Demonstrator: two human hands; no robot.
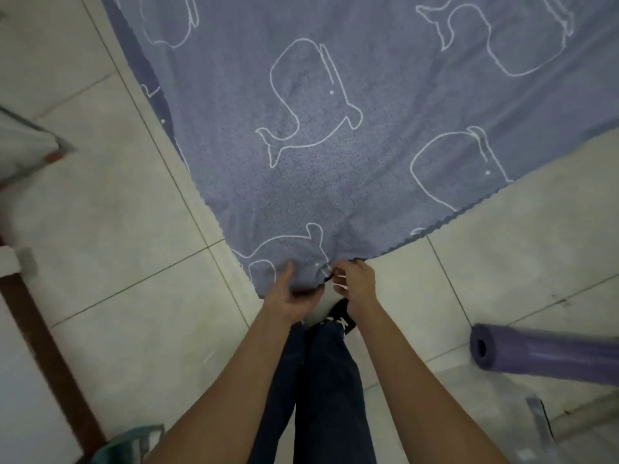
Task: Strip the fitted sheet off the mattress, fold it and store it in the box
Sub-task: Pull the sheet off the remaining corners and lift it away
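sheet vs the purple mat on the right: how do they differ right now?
The sheet lies spread flat; the mat is rolled into a tube. The sheet carries white whale outlines; the mat is plain purple. The left hand and right hand both grip the sheet at its near corner; nothing touches the mat. Both lie on the tiled floor.

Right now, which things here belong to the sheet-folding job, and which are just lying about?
In the job:
- sheet, spread on the tiled floor
- left hand, gripping its near corner
- right hand, pinching the same corner

Lying about:
- rolled purple mat, at the right
- teal item, bottom left, too blurred to name

No box is in view.
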